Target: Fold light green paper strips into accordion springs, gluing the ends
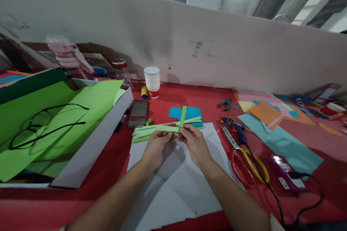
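Above a white paper sheet (168, 187), my left hand (157, 148) pinches a light green paper strip (169, 129) that runs sideways. My right hand (194, 143) is closed on the end where this strip meets an upright green part (183, 115); whether the two are one folded strip or two crossed ones I cannot tell. Just beyond my fingers lie several loose green strips (141, 138), partly hidden by my hands. Blue paper (175, 112) lies behind them, and a small coiled green paper piece (149, 122) sits to their left.
At left stands a box (100, 144) holding green sheets and glasses (35, 130). Stacked paper cups (152, 83) stand at the back. On the right lie scissors (245, 162), a blue glue gun (240, 133), a corded purple power unit (286, 173), pliers (225, 105) and coloured paper (284, 144).
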Motion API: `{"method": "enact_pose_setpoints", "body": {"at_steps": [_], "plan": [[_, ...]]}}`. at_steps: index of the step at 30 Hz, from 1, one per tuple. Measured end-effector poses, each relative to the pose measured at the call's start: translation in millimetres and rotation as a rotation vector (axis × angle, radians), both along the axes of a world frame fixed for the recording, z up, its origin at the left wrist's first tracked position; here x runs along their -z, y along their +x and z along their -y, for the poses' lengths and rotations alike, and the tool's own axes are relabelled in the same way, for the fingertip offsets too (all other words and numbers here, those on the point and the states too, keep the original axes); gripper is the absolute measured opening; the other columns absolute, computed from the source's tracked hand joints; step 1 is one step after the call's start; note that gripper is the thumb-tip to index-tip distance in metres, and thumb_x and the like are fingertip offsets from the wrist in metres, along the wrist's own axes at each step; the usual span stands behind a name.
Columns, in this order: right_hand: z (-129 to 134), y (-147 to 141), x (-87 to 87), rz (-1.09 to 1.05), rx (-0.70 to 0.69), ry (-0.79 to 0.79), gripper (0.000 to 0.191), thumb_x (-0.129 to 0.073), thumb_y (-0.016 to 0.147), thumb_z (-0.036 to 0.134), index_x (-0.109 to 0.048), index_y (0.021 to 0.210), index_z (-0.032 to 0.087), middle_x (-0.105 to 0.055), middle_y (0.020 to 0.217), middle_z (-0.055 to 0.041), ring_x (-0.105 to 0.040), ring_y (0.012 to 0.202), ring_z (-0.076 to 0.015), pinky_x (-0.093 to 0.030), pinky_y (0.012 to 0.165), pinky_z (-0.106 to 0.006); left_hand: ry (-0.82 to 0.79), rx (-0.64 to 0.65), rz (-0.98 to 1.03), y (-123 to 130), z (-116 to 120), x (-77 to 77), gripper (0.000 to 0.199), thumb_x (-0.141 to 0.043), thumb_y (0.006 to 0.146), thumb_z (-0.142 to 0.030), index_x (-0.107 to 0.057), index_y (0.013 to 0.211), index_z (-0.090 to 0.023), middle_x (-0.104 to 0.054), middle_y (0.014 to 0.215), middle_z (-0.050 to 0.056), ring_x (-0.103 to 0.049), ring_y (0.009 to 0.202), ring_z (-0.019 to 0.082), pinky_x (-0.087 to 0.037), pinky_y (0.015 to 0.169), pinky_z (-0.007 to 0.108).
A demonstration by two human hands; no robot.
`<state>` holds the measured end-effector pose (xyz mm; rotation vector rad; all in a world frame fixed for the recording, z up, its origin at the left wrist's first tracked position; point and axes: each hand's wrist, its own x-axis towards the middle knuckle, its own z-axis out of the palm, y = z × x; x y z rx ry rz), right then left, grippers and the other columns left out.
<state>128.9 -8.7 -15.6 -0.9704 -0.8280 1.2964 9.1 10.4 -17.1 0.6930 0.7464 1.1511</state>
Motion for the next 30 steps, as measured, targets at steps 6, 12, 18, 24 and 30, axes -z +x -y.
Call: {"method": "enact_pose_setpoints", "body": {"at_steps": [6, 12, 18, 24, 30], "plan": [[2, -1, 0.5, 0.059, 0.0, -0.024, 0.011, -0.066, 0.072, 0.029, -0.066, 0.078, 0.019, -0.061, 0.07, 0.0023, -0.052, 0.06, -0.0095, -0.044, 0.059, -0.023, -0.026, -0.02, -0.04, -1, -1, 6.6, 0.015, -0.075, 0.059, -0.016, -0.069, 0.073, -0.015, -0.07, 0.07, 0.003, -0.061, 0.064, 0.013, -0.046, 0.067, 0.025], [4, -3, -0.1, 0.112, -0.016, 0.033, 0.011, -0.066, 0.071, 0.03, -0.066, 0.076, 0.019, -0.06, 0.068, 0.002, -0.053, 0.061, -0.0113, -0.044, 0.059, -0.024, -0.055, 0.037, -0.077, -5, -3, 3.6, 0.026, -0.08, 0.056, -0.019, -0.067, 0.078, -0.015, -0.068, 0.068, 0.002, -0.061, 0.059, 0.012, -0.046, 0.061, 0.024], [4, 0, 2.6, 0.238, 0.007, 0.062, 0.016, -0.064, 0.073, 0.033, -0.069, 0.081, 0.02, -0.061, 0.069, 0.0003, -0.052, 0.059, -0.0126, -0.044, 0.057, -0.025, -0.017, 0.103, -0.087, -7, -4, -0.8, 0.029, -0.081, 0.055, -0.021, -0.066, 0.078, -0.014, -0.069, 0.065, 0.004, -0.063, 0.057, 0.015, -0.048, 0.061, 0.028], [4, 1, 8.9, 0.376, 0.035, 0.122, 0.021, -0.062, 0.076, 0.033, -0.07, 0.091, 0.023, -0.063, 0.081, -0.0025, -0.055, 0.062, -0.0135, -0.048, 0.059, -0.027, -0.001, 0.093, -0.071, -7, -5, 1.1, 0.03, -0.08, 0.058, -0.023, -0.065, 0.082, -0.014, -0.069, 0.064, 0.004, -0.064, 0.057, 0.017, -0.049, 0.062, 0.03], [4, 0, 13.2, 0.497, 0.015, 0.128, 0.022, -0.055, 0.081, 0.033, -0.071, 0.092, 0.022, -0.068, 0.082, -0.0049, -0.061, 0.068, -0.0178, -0.053, 0.064, -0.032, -0.032, 0.032, -0.073, -6, -5, -1.5, 0.031, -0.081, 0.054, -0.022, -0.066, 0.08, -0.013, -0.069, 0.069, 0.004, -0.062, 0.059, 0.014, -0.047, 0.062, 0.027]]}}
